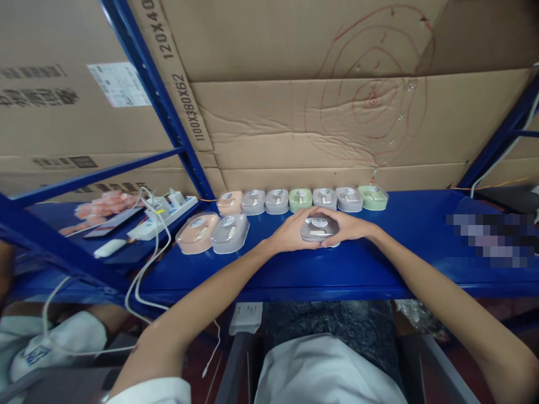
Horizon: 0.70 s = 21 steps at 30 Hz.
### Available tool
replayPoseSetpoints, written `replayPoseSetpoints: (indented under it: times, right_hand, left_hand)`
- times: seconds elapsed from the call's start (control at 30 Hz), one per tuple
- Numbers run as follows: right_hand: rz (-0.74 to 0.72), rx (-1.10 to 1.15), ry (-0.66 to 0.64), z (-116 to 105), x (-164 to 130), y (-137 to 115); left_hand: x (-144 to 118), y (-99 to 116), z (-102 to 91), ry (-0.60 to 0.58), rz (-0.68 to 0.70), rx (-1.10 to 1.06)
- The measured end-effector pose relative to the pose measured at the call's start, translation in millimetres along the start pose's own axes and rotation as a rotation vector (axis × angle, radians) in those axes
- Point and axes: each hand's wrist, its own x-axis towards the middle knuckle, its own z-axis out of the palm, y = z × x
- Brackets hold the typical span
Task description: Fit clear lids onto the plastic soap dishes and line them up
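Between both palms, just over the blue shelf, is a grey plastic box (319, 227) with a clear lid, a round label and a small white piece on top. My left hand (290, 231) wraps its left side, and my right hand (348, 226) curves round its right side. The fingertips meet at the far and near edges. Left of my hands sit a grey box (229, 232) and a peach box (197, 232) of the same kind. Behind them stands a row of several more, among them a green box (300, 200) and another green box (374, 197) at the right end.
Cardboard (269, 123) lines the back of the blue shelf (269, 278). To the left, past a blue post (155, 95), lie a white power strip (162, 217), loose white cables (145, 269) and a pinkish heap (105, 206). A person's sleeve (59, 342) shows at lower left.
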Motion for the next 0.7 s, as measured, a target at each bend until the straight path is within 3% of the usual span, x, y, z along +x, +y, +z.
replayPoseSetpoints:
  times: [0.27, 0.7]
  right_hand:
    - [0.013, 0.0, 0.036, 2.9, -0.3, 4.8]
    - [0.014, 0.018, 0.048, 1.3, 1.1, -2.0]
  left_hand:
    - [-0.6, -8.1, 2.2, 0.006, 0.003, -0.006]
    - [0.3, -1.5, -14.6, -0.077, 0.077, -0.017]
